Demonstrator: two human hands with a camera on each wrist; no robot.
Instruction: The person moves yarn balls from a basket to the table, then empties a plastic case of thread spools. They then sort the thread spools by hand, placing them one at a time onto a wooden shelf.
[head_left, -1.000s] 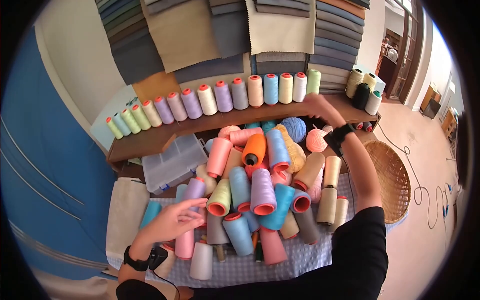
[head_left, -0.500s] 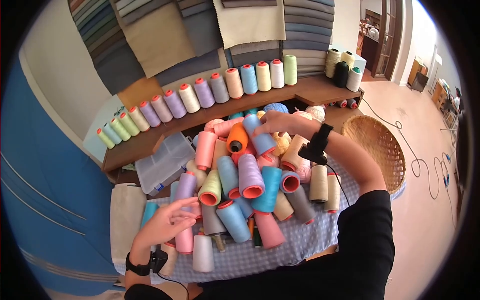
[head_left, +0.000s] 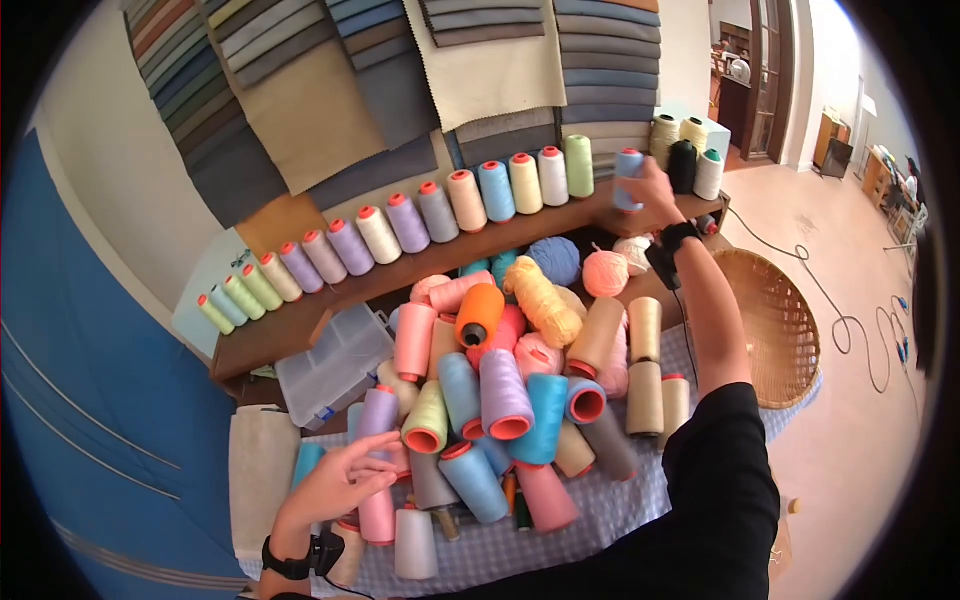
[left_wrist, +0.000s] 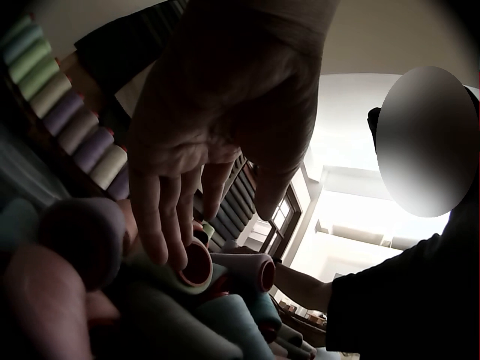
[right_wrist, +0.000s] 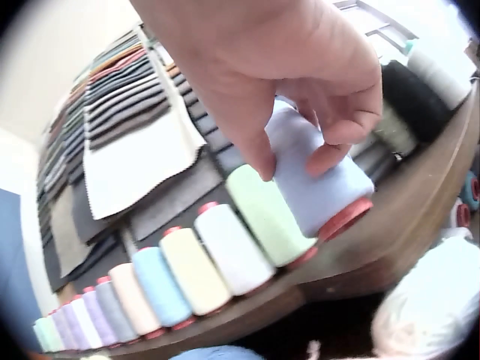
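Observation:
My right hand (head_left: 652,190) grips a light blue thread cone (head_left: 627,180) at the right part of the wooden shelf (head_left: 420,250). In the right wrist view the fingers and thumb pinch the cone's upper body (right_wrist: 307,169), its red base tilted close over the shelf. Beside it stands a pale green cone (head_left: 578,167), last in a long row of upright cones. My left hand (head_left: 345,482) hovers at the left of the heap with relaxed, spread fingers, near a pink cone (head_left: 377,515) and a lilac cone (head_left: 379,412). Nothing is held in it.
A heap of thread cones and yarn balls covers the checked cloth (head_left: 470,555). Black and white cones (head_left: 682,167) stand at the shelf's right end. A clear plastic box (head_left: 335,365) lies at left, a wicker basket (head_left: 770,330) at right. Fabric swatches (head_left: 490,70) hang behind.
My right hand reached into the heap, took hold of the light blue cone and lifted it up and right to the shelf, beside the pale green cone. The left hand stayed nearly still.

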